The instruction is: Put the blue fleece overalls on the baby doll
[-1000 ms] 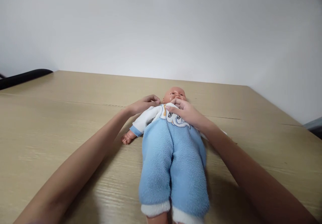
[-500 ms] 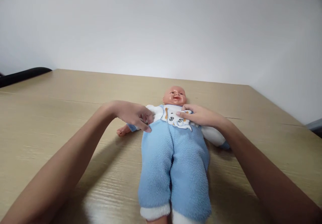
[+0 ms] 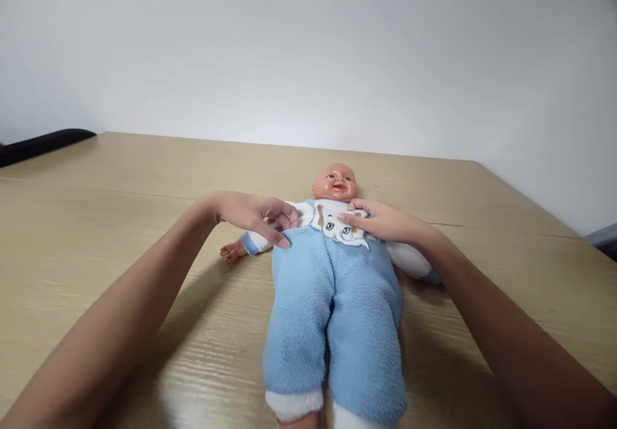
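Note:
A baby doll [image 3: 294, 313] in fuzzy blue overalls and a white top lies face up, its head away from me. My left hand [image 3: 263, 216] touches the side of the overalls at the waist, thumb and fingers apart, over the doll's sleeve. At the chest, my right hand [image 3: 383, 219] has its fingers curled round the upper edge of the white animal-face bib [image 3: 332, 223], with the thumb on its front. Part of the bib is hidden under that hand. Both doll arms stretch out sideways.
The doll lies on a light wooden tabletop [image 3: 144, 166] with a seam across it. Behind stands a plain pale wall [image 3: 308, 63]. A black curved object [image 3: 53, 143] shows at the far left edge, and a dark object [image 3: 605, 243] at the right edge.
My left hand's fingers have spread from the thumb and shifted slightly at the doll's side. The doll's arm there lies a little further out. My right hand stays at the bib.

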{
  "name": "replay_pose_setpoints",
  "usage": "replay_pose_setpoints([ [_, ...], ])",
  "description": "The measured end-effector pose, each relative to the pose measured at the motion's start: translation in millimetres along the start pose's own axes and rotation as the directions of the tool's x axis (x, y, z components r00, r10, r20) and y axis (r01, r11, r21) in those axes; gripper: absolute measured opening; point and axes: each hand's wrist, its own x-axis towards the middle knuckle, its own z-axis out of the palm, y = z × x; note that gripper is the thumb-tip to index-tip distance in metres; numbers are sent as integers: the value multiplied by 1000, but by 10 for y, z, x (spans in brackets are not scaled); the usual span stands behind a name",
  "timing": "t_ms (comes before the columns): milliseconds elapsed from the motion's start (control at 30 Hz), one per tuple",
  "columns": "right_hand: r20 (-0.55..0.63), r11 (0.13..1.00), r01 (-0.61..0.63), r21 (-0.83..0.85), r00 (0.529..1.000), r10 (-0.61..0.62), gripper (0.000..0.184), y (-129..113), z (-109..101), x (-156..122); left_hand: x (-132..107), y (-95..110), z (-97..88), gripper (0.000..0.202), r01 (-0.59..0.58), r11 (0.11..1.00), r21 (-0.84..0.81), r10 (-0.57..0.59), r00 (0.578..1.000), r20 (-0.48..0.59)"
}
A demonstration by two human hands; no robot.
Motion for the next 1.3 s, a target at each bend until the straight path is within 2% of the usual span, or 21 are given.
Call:
replay_pose_setpoints([
  [100, 17, 1000, -18, -16, 1000, 18, 47, -20, -13, -12, 43, 4, 1, 34, 25, 999, 44, -27, 999, 46],
  [200, 28, 1000, -23, -4, 999, 23, 46, -42, -17, -29, 88, 15, -7, 40, 96, 970, 223, -114, 991, 69],
  [300, 16, 999, -32, -24, 999, 32, 45, -53, -7, -40, 105, 19, -10, 44, 160, 929, 335, -177, 984, 23],
  [500, -21, 998, -27, -52, 999, 25, 49, -18, -10, -40, 84, 15, 10, 55, 249, 872, 421, -218, 968, -123],
  [633, -109, 986, -96, -137, 991, 82, 51, 26, -18, -70, 76, 30, 47, 58, 367, 777, 511, -295, 930, -220],
  [733, -235, 974, -127, -189, 969, 80, 48, 90, 26, -185, 43, 49, 55, 52, 422, 722, 548, -320, 906, -277],
  [833, -420, 988, -42, -150, 907, -25, 42, 254, 110, -450, -9, 110, 71, 42, 442, 678, 588, -247, 890, -384],
  [900, -509, 978, -3, -208, 855, -105, 44, 438, 162, -715, -12, 201, 125, 34, 363, 698, 617, -96, 901, -422],
  [933, -519, 968, -5, -252, 845, -131, 46, 548, 182, -866, 10, 265, 172, 31, 298, 716, 631, -2, 905, -425],
  [1000, -515, 955, -25, -295, 846, -137, 53, 781, 209, -1170, 124, 416, 309, 27, 155, 747, 646, 178, 890, -420],
  [1067, -454, 957, -42, -286, 886, -97, 66, 999, 217, -1433, 340, 568, 482, 29, 22, 759, 651, 331, 848, -414],
  [1133, -417, 976, -69, -204, 909, -23, 68, 1168, 205, -1615, 639, 676, 648, 31, -61, 719, 693, 419, 833, -362],
  [1167, -411, 981, -85, -177, 912, 5, 66, 1230, 192, -1673, 805, 702, 714, 36, -34, 695, 719, 406, 844, -352],
  [1267, -447, 983, -148, -113, 891, 83, 58, 1321, 141, -1735, 1259, 663, 828, 43, 38, 652, 758, 277, 918, -284],
  [1300, -472, 984, -161, -77, 875, 106, 57, 1322, 124, -1730, 1370, 623, 844, 41, 57, 632, 773, 268, 920, -287],
])
